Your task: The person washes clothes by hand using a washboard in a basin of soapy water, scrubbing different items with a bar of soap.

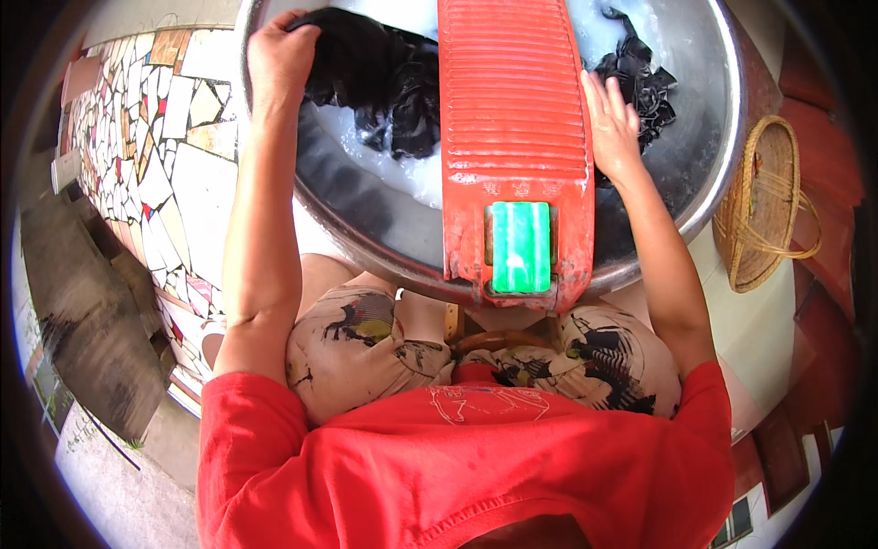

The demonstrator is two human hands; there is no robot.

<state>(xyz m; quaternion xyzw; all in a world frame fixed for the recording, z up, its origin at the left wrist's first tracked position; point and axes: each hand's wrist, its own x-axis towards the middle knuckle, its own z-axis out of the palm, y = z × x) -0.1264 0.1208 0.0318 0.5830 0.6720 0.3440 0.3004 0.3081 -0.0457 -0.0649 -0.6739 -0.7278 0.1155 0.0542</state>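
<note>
My left hand (285,58) grips the edge of a wet black cloth (405,89) at the left side of a large round metal basin (720,178). The cloth hangs into soapy water. A red ridged washboard (518,89) stands across the basin's near rim, with a green bar of soap (521,247) in the recess at its near end. My right hand (612,130) lies at the washboard's right edge, fingers extended and a little apart, holding nothing. Beside it, more black cloth (641,89) sits bunched in the basin's right part.
A woven basket (768,199) with handles is on the floor right of the basin. Left of the basin lies flooring of irregular tile pieces (164,158). My knees, in patterned shorts (363,343), are close to the basin's near rim.
</note>
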